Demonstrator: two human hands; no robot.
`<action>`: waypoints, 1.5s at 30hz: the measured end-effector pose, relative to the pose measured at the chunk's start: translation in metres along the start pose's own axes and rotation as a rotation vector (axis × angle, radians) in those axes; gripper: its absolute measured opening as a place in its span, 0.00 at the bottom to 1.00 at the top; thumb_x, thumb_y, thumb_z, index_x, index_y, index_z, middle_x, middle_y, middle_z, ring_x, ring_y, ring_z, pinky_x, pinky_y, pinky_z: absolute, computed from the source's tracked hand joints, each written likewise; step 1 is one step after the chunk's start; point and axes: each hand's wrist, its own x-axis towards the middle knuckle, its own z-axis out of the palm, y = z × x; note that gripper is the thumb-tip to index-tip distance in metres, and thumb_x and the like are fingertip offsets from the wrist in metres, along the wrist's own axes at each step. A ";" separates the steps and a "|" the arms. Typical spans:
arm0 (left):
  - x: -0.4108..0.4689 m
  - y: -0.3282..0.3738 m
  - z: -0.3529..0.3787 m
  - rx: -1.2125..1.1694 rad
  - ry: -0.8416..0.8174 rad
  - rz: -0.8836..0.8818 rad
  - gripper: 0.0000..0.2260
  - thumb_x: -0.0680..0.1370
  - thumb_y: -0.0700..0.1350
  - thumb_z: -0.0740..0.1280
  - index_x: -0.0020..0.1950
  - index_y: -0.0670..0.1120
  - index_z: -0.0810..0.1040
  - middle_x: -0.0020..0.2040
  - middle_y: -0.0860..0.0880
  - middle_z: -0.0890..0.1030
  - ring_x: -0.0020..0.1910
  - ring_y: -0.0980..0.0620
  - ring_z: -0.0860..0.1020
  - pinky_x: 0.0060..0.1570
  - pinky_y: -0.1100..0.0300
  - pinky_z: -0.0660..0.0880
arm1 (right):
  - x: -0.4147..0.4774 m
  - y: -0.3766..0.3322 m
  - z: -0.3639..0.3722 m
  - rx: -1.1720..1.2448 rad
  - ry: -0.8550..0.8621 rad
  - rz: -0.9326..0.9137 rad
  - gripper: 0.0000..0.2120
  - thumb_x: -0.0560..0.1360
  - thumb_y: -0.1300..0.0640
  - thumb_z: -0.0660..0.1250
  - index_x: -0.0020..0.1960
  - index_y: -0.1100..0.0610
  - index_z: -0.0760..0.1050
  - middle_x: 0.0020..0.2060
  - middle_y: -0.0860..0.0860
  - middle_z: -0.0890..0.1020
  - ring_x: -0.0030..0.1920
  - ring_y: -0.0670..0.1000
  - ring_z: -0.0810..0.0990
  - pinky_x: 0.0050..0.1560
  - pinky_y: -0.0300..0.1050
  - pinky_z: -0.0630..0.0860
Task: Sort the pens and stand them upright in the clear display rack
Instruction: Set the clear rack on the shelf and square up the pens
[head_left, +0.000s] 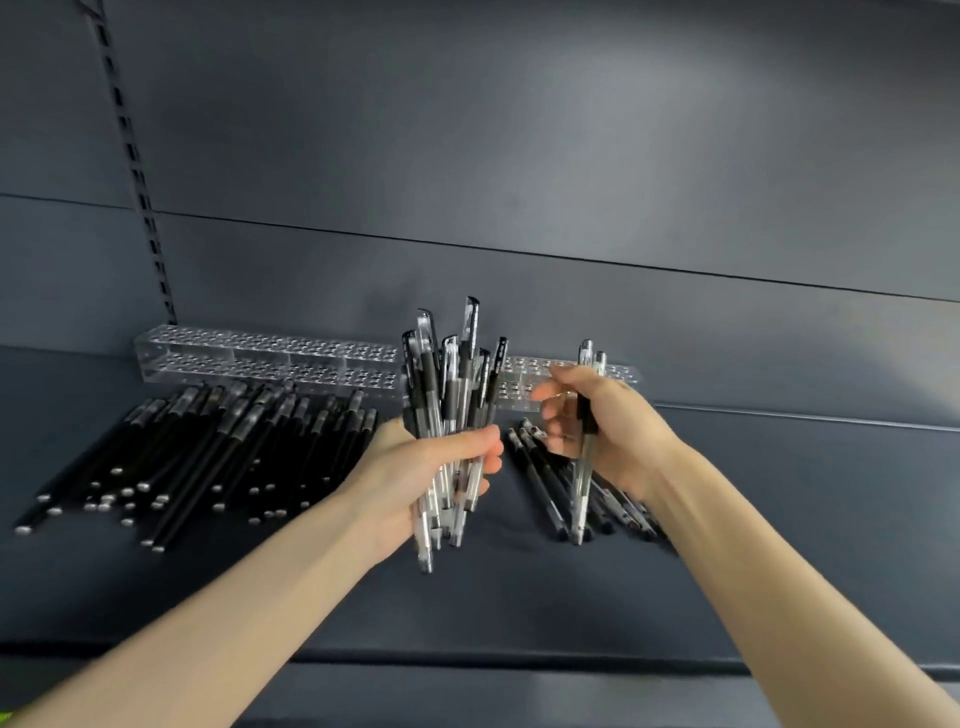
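Nearest the viewer, on the dark shelf (519, 597), two bare forearms reach forward. Above its surface the left hand (415, 467) is curled tightly around a bundle of gel pens (452, 395), which stand roughly upright and fan out above the fingers. They have clear barrels, black rubber grips and black or clear caps. Beside it, the right hand (613, 426) pinches two clear-barrelled pens (581, 499) with black grips, held almost vertical, while its other fingers are loosely bent. Under the right hand a small heap of pens (535, 483) lies flat on the shelf. Left of the left hand a big pile of black pens (208, 452) lies in rough rows, silver ends toward the viewer. Beyond both hands the clear display rack (260, 358), long and dotted with holes, stands against the back panel.
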 end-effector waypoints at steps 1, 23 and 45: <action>0.004 -0.002 0.004 0.003 -0.011 -0.011 0.05 0.65 0.41 0.76 0.38 0.41 0.85 0.41 0.42 0.85 0.38 0.51 0.84 0.31 0.61 0.78 | 0.003 -0.001 -0.009 -0.079 0.012 0.001 0.15 0.79 0.56 0.60 0.38 0.61 0.77 0.27 0.51 0.74 0.27 0.47 0.69 0.29 0.38 0.69; 0.056 -0.021 0.038 0.067 -0.167 0.106 0.12 0.63 0.43 0.76 0.45 0.42 0.84 0.44 0.42 0.85 0.41 0.46 0.84 0.35 0.61 0.78 | 0.036 0.017 -0.027 -0.229 -0.160 -0.108 0.32 0.67 0.38 0.72 0.60 0.61 0.75 0.52 0.54 0.83 0.49 0.55 0.80 0.49 0.47 0.77; 0.070 -0.022 0.017 0.022 -0.096 0.017 0.28 0.58 0.46 0.81 0.54 0.42 0.76 0.47 0.45 0.84 0.44 0.49 0.83 0.42 0.54 0.80 | 0.041 0.033 -0.022 0.155 -0.279 -0.218 0.16 0.77 0.59 0.63 0.59 0.71 0.72 0.51 0.63 0.82 0.48 0.63 0.82 0.45 0.55 0.81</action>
